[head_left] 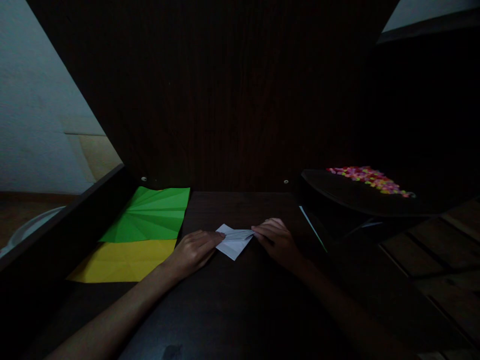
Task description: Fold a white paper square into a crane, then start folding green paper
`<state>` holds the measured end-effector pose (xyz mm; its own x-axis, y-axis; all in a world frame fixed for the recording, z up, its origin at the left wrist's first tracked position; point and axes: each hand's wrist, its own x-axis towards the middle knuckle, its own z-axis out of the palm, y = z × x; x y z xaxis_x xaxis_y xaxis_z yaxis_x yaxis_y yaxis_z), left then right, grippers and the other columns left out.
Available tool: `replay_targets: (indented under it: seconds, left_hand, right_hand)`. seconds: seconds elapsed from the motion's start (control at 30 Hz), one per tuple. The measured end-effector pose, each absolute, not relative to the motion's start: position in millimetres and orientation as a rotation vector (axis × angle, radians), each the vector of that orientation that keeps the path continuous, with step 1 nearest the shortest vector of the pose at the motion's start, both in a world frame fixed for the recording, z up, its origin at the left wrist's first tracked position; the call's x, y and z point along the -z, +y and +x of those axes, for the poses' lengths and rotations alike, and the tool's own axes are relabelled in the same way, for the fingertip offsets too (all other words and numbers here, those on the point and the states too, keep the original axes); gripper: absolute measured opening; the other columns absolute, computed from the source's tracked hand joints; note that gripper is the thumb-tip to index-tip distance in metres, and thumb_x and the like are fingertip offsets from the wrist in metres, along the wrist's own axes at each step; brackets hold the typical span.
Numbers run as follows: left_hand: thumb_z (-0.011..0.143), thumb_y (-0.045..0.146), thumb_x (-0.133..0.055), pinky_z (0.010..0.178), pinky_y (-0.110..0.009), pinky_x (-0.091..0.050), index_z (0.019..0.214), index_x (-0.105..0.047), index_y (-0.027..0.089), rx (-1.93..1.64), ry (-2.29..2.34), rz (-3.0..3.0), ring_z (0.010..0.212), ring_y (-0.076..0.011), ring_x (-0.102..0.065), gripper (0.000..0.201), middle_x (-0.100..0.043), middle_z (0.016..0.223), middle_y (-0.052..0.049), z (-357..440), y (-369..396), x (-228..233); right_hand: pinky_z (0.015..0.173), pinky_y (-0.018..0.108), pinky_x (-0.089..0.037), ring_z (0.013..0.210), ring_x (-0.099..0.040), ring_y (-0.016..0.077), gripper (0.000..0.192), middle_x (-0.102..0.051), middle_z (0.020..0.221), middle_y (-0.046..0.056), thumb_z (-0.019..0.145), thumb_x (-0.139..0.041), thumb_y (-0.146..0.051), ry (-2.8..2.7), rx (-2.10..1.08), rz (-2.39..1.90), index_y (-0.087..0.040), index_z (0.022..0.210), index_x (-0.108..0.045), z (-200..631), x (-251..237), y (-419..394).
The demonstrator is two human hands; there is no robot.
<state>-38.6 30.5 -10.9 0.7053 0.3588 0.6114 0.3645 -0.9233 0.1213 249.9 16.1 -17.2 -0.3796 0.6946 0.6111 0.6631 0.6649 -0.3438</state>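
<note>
Green paper (152,214), creased in a fan of folds, is laid flat at the left of the dark wooden desk (240,300), and a yellow sheet (125,260) is spread just in front of it, the two edges touching or overlapping. Both sheets are kept well to the left of the hands and nothing is placed between them and the work. At the right, a dark raised tray or shelf (337,192) is seen, on which a scatter of small pink, yellow and orange pieces (371,179) is heaped; what they are cannot be told. A thin pale edge (312,228), perhaps another sheet, is seen slanting below that tray. At the middle of the desk a small folded white paper (235,241) is held down flat. It is pressed at its left corner by the fingertips of the left hand (195,250), which is closed loosely over it, and its upper right flap is pinched by the fingers of the right hand (275,239). The desk is backed by a dark upright panel (225,100), in which two small pale fittings are set. The scene is dimly lit; a pale wall (33,100) is seen at the far left and a wooden floor (442,260) at the lower right.
</note>
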Motion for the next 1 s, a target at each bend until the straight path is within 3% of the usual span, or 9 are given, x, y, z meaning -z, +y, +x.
replay_targets:
  seconds: [0.07,0.2,0.37,0.47,0.57,0.7,0.8,0.9,1.0]
  left_hand:
    - [0.095,0.012,-0.048,0.082,-0.032,-0.059,0.124,-0.059,0.016,1.157,-0.658,-2.902,0.094,-0.0198,-0.071,0.032,-0.073,0.106,-0.012,-38.4,31.5,11.1]
    - [0.094,0.019,-0.052,0.079,-0.029,-0.059,0.111,-0.068,0.016,1.417,-0.927,-2.89,0.088,-0.0188,-0.073,0.023,-0.075,0.102,-0.009,-36.2,29.2,5.5]
    - [0.086,0.036,-0.065,0.058,-0.023,-0.054,0.081,-0.074,0.014,1.67,-1.759,-2.814,0.064,-0.0169,-0.068,0.024,-0.074,0.073,-0.002,-30.2,26.2,-6.4]
    - [0.079,0.039,-0.072,0.064,-0.025,-0.056,0.083,-0.071,0.013,1.976,-2.029,-2.885,0.074,-0.0196,-0.07,0.027,-0.076,0.083,-0.005,-26.6,28.4,-7.8]
    - [0.072,0.041,-0.078,0.07,-0.03,-0.058,0.098,-0.067,0.012,2.238,-2.22,-3.017,0.08,-0.0215,-0.072,0.041,-0.076,0.087,-0.007,-24.4,31.9,-3.5]
    - [0.07,0.041,-0.081,0.055,-0.03,-0.059,0.121,-0.052,0.01,2.099,-2.554,-3.126,0.063,-0.0213,-0.071,0.066,-0.074,0.077,-0.007,-23.5,33.1,2.1]
    - [0.074,0.04,-0.079,0.042,-0.028,-0.055,0.138,-0.032,0.01,1.843,-2.747,-3.156,0.047,-0.0198,-0.067,0.085,-0.069,0.063,-0.003,-23.4,30.3,1.8]
    - [0.08,0.034,-0.074,0.037,-0.025,-0.053,0.149,-0.011,0.013,1.576,-2.827,-3.158,0.04,-0.019,-0.064,0.096,-0.064,0.057,0.002,-21.9,26.0,-1.6]
    - [0.086,0.024,-0.067,0.038,-0.023,-0.053,0.15,0.017,0.015,1.365,-2.886,-3.12,0.042,-0.0199,-0.066,0.106,-0.065,0.058,0.001,-19.0,21.8,-5.2]
  right_hand:
    - [0.086,0.043,-0.047,0.086,-0.067,0.0218,0.026,-0.075,0.098,0.005,0.094,-0.057,-0.031,-2.057,-0.064,-1.061,-0.025,0.118,-0.065,249.9,15.8,15.2]
    - [0.094,0.047,-0.046,0.104,-0.064,0.0263,0.054,-0.072,0.114,0.008,0.084,-0.069,-0.038,-1.778,-0.203,-1.146,-0.025,0.134,-0.051,251.7,16.5,15.6]
    - [0.087,0.044,-0.052,0.104,-0.064,0.0249,0.067,-0.065,0.123,0.014,0.079,-0.073,-0.037,-1.431,-0.54,-1.074,-0.022,0.137,-0.042,251.7,23.7,22.6]
    - [0.083,0.042,-0.052,0.097,-0.065,0.0232,0.062,-0.068,0.117,0.015,0.078,-0.073,-0.037,-1.365,-0.684,-1.067,-0.021,0.131,-0.044,247.9,26.8,25.2]
    - [0.08,0.039,-0.052,0.089,-0.067,0.0214,0.064,-0.071,0.109,0.012,0.077,-0.072,-0.037,-1.323,-0.817,-1.077,-0.021,0.131,-0.042,242.4,28.2,25.0]
    - [0.065,0.03,-0.05,0.066,-0.063,0.0163,0.055,-0.07,0.076,0.0,0.075,-0.073,-0.035,-1.271,-0.728,-1.221,-0.02,0.122,-0.047,239.7,28.4,24.1]
    - [0.053,0.027,-0.045,0.052,-0.054,0.0138,0.031,-0.059,0.059,-0.005,0.076,-0.069,-0.033,-1.315,-0.558,-1.339,-0.019,0.101,-0.058,243.9,27.2,24.2]
    - [0.058,0.03,-0.048,0.06,-0.058,0.0163,0.009,-0.064,0.068,0.001,0.08,-0.064,-0.029,-1.527,-0.391,-1.383,-0.02,0.082,-0.064,248.3,23.9,22.6]
    - [0.081,0.038,-0.051,0.089,-0.063,0.022,0.015,-0.07,0.093,0.006,0.086,-0.059,-0.027,-1.844,-0.262,-1.291,-0.022,0.096,-0.069,245.9,19.3,17.3]
